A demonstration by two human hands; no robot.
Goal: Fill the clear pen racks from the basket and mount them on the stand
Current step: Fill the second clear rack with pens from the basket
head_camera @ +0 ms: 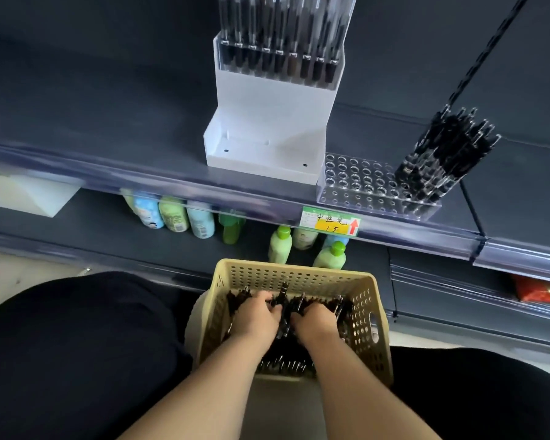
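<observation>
Basket [299, 271], beige, perforated: stood below the front edge of the shelf [77, 144], between the person's dark-clothed legs, and held loose pens [286, 363], black, in a heap.

Left hand [256, 315]: down in the heap, fingers curled round what looked like a small bunch of the loose pens.

Right hand [315, 322]: just beside the left in the heap, fingers dug under the pens and hidden; whether it gripped any could not be told.

Clear rack [356, 182]: lay at the shelf's front edge, just right of the stand. Standing pens [442, 154] crowded its right end, leaning right.

Stand [267, 122], white: at the front edge, mid-shelf.

Mounted rack [277, 58]: sat on the stand's upper step with a row of pens upright.

Price label [329, 221]: on the shelf's front strip, below the clear rack.

Bottles [280, 244]: on the lower shelf, behind the basket.
</observation>
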